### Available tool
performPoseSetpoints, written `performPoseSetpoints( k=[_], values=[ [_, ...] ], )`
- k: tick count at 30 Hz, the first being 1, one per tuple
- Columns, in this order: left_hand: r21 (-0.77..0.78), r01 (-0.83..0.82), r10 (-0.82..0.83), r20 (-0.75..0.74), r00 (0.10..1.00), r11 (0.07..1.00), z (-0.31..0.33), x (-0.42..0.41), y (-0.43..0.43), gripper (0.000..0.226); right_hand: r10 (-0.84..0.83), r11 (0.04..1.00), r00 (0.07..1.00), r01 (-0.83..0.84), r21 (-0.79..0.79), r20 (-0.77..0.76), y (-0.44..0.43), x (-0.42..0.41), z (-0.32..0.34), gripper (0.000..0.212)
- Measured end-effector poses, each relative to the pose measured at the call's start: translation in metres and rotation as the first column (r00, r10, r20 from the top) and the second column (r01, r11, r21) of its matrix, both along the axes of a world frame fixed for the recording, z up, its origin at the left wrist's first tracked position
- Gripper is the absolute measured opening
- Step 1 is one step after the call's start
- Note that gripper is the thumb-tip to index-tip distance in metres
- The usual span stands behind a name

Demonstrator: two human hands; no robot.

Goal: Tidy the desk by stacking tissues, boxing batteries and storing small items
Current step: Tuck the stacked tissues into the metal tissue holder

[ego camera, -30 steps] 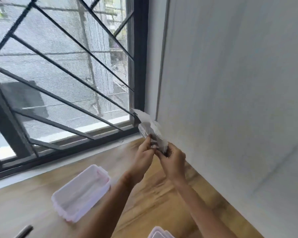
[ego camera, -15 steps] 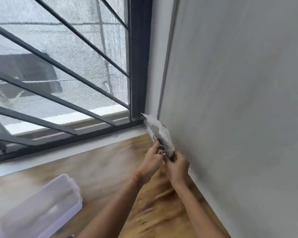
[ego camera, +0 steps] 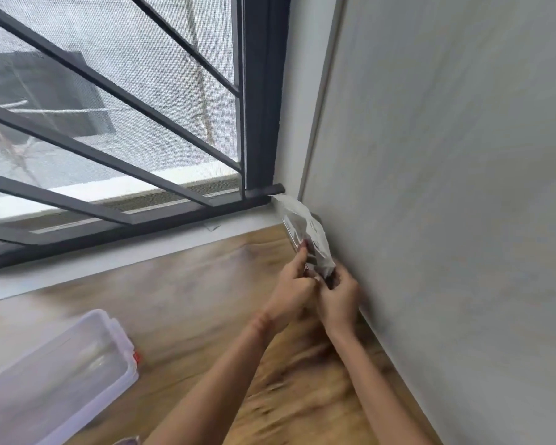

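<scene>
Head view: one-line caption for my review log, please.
Left hand and right hand grip a small clear packet beside the grey wall above a wooden desk; a translucent box sits lower-left.

The packet (ego camera: 306, 234) is blurred; its dark contents, perhaps batteries, cannot be made out, and the left hand (ego camera: 291, 292) and right hand (ego camera: 339, 300) hide its lower end. The box (ego camera: 61, 374) is cut off by the left and bottom edges. The desk (ego camera: 190, 300) grain is smeared.
</scene>
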State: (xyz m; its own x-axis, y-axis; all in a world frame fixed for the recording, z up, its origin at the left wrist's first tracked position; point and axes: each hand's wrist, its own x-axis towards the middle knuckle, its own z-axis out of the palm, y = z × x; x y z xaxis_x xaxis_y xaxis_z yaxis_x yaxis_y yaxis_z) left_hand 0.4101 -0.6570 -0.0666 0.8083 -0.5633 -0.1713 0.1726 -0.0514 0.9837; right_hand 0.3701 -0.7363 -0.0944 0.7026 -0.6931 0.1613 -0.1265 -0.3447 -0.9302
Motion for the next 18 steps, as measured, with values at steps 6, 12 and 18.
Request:
performPoseSetpoints(
  k=[6,12,18],
  values=[
    [0.016,0.005,-0.005,-0.005,1.0,1.0,-0.003,-0.001,-0.004,0.065,-0.017,1.0,1.0,0.017,0.007,-0.009,-0.006,0.002,-0.01,0.026],
    [0.036,0.023,-0.022,-0.018,1.0,0.999,0.0,-0.01,-0.001,0.069,-0.031,0.999,0.999,0.03,-0.019,-0.042,-0.006,0.0,-0.01,0.032],
    [0.04,0.004,-0.004,0.005,1.0,0.999,0.028,-0.039,0.028,0.071,-0.079,0.996,0.997,0.079,-0.04,-0.009,0.01,-0.017,0.022,0.068]
  ],
)
